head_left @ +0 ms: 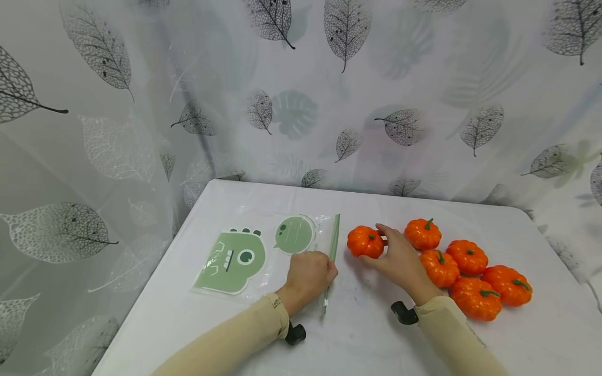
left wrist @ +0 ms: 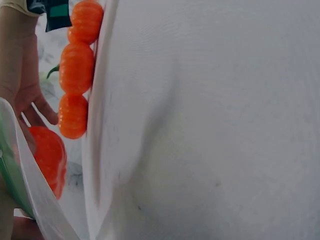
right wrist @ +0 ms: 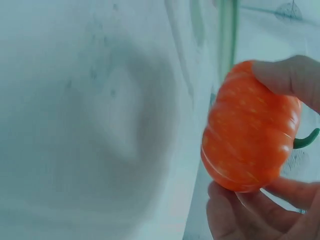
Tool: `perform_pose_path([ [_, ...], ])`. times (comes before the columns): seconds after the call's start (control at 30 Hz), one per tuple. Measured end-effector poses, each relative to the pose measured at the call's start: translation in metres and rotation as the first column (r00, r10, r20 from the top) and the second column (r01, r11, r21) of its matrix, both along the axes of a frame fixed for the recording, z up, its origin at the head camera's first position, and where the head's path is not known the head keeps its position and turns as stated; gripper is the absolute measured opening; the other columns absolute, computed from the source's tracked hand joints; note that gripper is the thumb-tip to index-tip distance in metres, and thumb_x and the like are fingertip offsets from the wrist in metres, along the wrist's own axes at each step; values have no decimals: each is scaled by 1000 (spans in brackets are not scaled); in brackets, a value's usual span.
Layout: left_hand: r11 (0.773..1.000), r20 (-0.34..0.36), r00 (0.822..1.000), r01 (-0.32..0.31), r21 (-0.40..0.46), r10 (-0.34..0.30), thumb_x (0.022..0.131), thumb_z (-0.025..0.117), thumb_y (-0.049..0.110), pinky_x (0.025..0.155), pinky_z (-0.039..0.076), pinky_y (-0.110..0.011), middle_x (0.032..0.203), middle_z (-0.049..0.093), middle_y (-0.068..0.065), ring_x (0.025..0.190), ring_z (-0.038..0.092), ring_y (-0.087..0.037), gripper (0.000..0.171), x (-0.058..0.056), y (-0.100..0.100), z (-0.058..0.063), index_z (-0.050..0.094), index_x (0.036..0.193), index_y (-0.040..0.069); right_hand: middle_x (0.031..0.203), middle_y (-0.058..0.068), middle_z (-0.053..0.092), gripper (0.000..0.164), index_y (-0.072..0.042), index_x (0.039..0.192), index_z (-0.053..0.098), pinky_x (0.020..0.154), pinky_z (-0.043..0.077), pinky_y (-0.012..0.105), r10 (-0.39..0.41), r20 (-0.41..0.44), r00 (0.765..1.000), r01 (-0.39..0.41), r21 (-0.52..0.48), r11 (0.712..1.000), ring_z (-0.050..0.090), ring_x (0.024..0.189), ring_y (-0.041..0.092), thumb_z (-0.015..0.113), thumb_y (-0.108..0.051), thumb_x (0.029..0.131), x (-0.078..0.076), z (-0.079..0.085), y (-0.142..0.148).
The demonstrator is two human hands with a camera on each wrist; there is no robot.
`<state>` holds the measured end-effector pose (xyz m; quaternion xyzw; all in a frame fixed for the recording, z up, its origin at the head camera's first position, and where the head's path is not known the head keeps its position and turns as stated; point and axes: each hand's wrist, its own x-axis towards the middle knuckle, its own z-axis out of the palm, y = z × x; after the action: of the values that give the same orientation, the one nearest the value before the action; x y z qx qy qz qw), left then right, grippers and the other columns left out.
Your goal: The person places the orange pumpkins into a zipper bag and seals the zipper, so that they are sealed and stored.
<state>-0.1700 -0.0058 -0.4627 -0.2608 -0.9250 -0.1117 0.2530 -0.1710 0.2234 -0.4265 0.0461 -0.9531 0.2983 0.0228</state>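
Observation:
My right hand [head_left: 400, 259] holds a small orange toy pumpkin [head_left: 365, 242] above the table, beside the bag's open-side edge. In the right wrist view, thumb and fingers grip that pumpkin [right wrist: 250, 132] from opposite sides, its green stem pointing away. A clear plastic zip bag [head_left: 273, 282], printed with a green monster face and a green speech bubble, lies on the table to the left. With curled fingers my left hand [head_left: 307, 274] grips the bag near its green zip strip [head_left: 334, 237]. The left wrist view shows the bag's edge [left wrist: 37, 185] lifted; the fingertips are mostly hidden.
Several more orange toy pumpkins [head_left: 466, 257] are grouped on the right of the white table [head_left: 357, 334], behind and beside my right forearm. A leaf-patterned curtain [head_left: 301, 151] hangs along the table's back and left sides. A dark wrist mount sits at each cuff.

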Motion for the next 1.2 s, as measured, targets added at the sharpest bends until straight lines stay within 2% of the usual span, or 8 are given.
perform_pose_path([
  [0.13,1000,-54,998,-14,8,15,78,77,24,39,38,-22,48,49,6,42,51,-9,29,-1,-1,3,62,54,16,140,23,54,87,1,147,45,96,49,54,-32,0,999,32,-49,998,57,116,38,82,-42,81,-4,-3,-12],
  [0.33,1000,-83,996,-24,-11,23,78,77,26,39,39,-22,48,52,5,42,54,-10,31,0,-1,6,63,53,15,137,22,56,86,0,145,48,94,50,53,-45,8,999,46,-91,995,58,116,39,82,-47,81,-6,-6,-27],
  [0.6,1000,-128,991,-20,22,23,77,77,23,38,40,-24,51,53,5,43,57,-12,29,-4,-2,7,62,55,14,139,22,55,82,0,143,50,99,47,55,-33,-4,999,33,-57,998,56,120,39,83,-42,81,-8,-15,-34],
  [0.9,995,-160,987,29,100,-12,78,77,21,39,38,-21,55,57,6,45,56,-10,20,-7,1,8,67,62,13,138,20,56,81,0,142,52,101,46,55,-12,-23,1000,11,-37,999,56,122,39,82,-41,80,-12,-28,-44],
  [0.97,992,-175,984,40,116,-19,78,77,20,40,39,-21,59,61,6,47,58,-10,15,-8,2,8,72,66,12,137,21,56,80,1,141,53,101,46,55,-4,-42,999,2,-43,999,57,121,39,83,-40,79,-13,-29,-47],
  [1.1,988,-218,975,70,136,-39,77,76,17,45,49,-24,76,74,1,57,67,-13,9,-10,4,9,78,77,9,136,22,56,78,2,141,54,101,47,54,0,-71,997,-4,-50,999,57,121,39,84,-35,79,-16,-32,-53],
  [1.2,985,-242,968,97,144,-60,77,76,15,51,54,-25,86,77,-1,64,70,-14,8,-11,5,9,78,77,8,136,22,55,77,2,141,55,101,47,54,-10,-82,997,5,-58,998,58,120,39,86,-29,78,-19,-35,-58],
])
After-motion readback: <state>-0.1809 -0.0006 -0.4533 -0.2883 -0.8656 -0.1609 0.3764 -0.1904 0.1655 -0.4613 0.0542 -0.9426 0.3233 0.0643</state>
